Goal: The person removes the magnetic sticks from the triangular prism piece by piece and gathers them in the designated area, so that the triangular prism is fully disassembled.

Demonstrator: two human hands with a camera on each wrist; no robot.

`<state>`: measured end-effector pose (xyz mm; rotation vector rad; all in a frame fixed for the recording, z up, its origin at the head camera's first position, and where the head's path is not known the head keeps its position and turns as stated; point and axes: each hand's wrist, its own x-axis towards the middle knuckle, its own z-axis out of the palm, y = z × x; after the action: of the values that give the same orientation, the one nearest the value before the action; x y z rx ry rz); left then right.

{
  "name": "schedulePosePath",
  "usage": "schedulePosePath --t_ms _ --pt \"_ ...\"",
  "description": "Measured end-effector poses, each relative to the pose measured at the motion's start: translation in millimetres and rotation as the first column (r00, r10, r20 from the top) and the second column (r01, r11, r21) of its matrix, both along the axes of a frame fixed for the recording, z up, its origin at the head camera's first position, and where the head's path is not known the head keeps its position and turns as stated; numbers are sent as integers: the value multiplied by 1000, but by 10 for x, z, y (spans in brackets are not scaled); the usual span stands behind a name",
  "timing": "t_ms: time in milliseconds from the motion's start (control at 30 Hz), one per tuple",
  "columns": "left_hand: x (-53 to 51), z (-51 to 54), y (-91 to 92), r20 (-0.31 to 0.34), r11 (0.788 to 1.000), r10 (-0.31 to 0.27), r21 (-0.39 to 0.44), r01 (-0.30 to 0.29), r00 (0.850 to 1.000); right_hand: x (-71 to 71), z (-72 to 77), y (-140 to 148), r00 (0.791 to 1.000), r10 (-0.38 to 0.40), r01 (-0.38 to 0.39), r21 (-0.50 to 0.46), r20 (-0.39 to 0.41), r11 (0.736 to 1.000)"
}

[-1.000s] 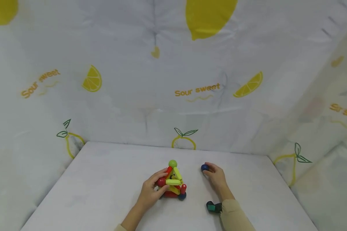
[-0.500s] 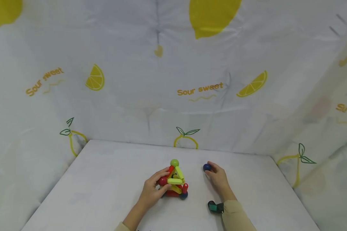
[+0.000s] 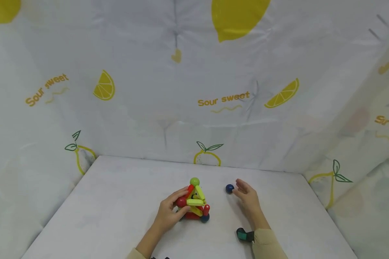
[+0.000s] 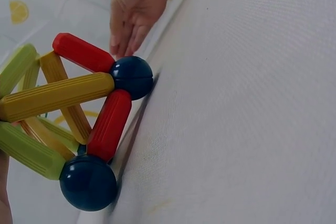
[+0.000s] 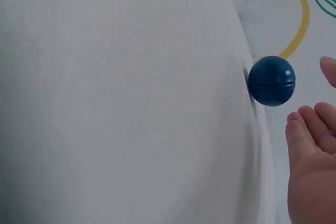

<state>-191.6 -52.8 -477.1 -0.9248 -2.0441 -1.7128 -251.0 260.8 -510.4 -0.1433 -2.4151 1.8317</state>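
Observation:
My left hand (image 3: pixel 169 213) grips a magnetic ball-and-rod frame (image 3: pixel 195 202) on the white table, with fingers and thumb around its red ball (image 3: pixel 181 202). Red, yellow and lime rods join several balls, and a lime ball (image 3: pixel 194 182) tops it. Two dark blue balls and the rods between them fill the left side of the left wrist view. To the right, a loose blue ball (image 3: pixel 229 189) rests on the table. Just beside it is my right hand (image 3: pixel 248 202), fingers extended and holding nothing. In the right wrist view a gap shows between that ball (image 5: pixel 272 81) and the fingertips (image 5: pixel 295 127).
A dark device with a green patch (image 3: pixel 243 235) is at the right wrist. Behind the table (image 3: pixel 126 180) hangs a white cloth (image 3: pixel 142 108) printed with lemons. Part of a small dark object shows at the bottom edge of the head view.
My right hand has let go of the blue ball and drawn slightly right, its fingers spreading. The ball stays on the table. My left hand keeps its grip on the frame.

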Motion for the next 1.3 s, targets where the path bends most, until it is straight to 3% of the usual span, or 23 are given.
schedulePosePath --t_ms 300,567,733,867,967,1067,1300 --pt "-11 -8 -32 15 1000 -19 22 18 1000 339 214 -211 990 100 -110 -99 -98 989" --pt "-42 -45 -19 -19 999 -33 31 33 999 683 337 -647 960 195 -218 -99 -203 971" --pt "-32 -57 -24 2 999 -21 31 21 1000 764 364 -885 942 246 -275 -105 -229 956" --pt "-12 -50 -21 7 999 -25 35 24 1000 795 359 -1012 950 229 -255 -104 -213 961" --pt "3 -45 -19 13 999 -23 38 23 1000 796 339 -1057 942 224 -246 -62 -249 967" --pt "-1 -45 -19 14 999 -19 39 19 1000 778 320 -1086 910 237 -233 53 -341 971" --pt "-42 -61 -19 -90 999 -1 32 4 996 706 306 -1161 846 242 -103 301 -474 948"
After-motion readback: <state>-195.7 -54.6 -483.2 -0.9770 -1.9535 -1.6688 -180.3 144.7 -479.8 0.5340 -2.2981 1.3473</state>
